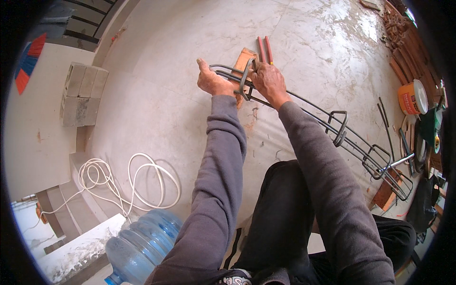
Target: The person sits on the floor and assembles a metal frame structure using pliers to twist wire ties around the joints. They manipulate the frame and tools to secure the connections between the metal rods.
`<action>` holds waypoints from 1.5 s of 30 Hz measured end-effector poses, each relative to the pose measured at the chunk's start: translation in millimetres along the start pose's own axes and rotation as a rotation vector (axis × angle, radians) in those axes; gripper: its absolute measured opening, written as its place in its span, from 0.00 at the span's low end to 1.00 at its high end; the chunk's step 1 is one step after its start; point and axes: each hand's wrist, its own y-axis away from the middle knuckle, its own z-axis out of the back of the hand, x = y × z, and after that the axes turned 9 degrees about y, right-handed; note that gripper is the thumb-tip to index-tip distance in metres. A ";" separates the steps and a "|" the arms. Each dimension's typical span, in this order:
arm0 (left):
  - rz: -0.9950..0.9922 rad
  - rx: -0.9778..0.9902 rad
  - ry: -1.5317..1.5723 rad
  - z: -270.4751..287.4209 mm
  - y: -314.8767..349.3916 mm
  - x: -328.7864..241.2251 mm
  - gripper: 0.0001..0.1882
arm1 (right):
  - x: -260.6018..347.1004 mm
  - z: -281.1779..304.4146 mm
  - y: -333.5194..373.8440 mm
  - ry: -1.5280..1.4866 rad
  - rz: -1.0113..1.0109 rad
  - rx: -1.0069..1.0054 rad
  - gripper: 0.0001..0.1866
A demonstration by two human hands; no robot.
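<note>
A long, narrow rebar cage (311,112) of dark steel bars and bent stirrups slants from between my hands toward the lower right. My left hand (216,81) holds its near-left end, thumb stuck out and fingers mostly hidden behind the bars. Beside the end stirrup (245,78), my right hand (270,84) is closed around the bars, with its fingertips partly out of sight. Under this end lies an orange-brown block (244,58). Red-handled pincers (265,50) show just beyond my right hand, their jaws hidden. More stirrups (339,128) sit farther along the cage.
Another orange block (384,194) lies beneath the cage's far end. White cable (152,166) coils on the floor at left, near a large blue water bottle (142,244). Grey blocks (84,95) stand farther left. A bucket (412,97) and stacked tiles (408,57) line the right.
</note>
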 end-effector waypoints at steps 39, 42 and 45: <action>-0.009 0.070 -0.029 7.9 -8.1 -2.0 0.31 | -52.2 6.5 18.5 -0.009 0.183 -0.023 0.10; -0.011 0.081 -0.039 7.7 -9.0 -2.2 0.30 | -58.8 3.1 13.9 0.022 0.312 -0.083 0.08; 0.014 0.093 -0.027 8.6 -12.2 -1.3 0.30 | -70.4 -2.1 3.9 0.153 0.601 -0.157 0.07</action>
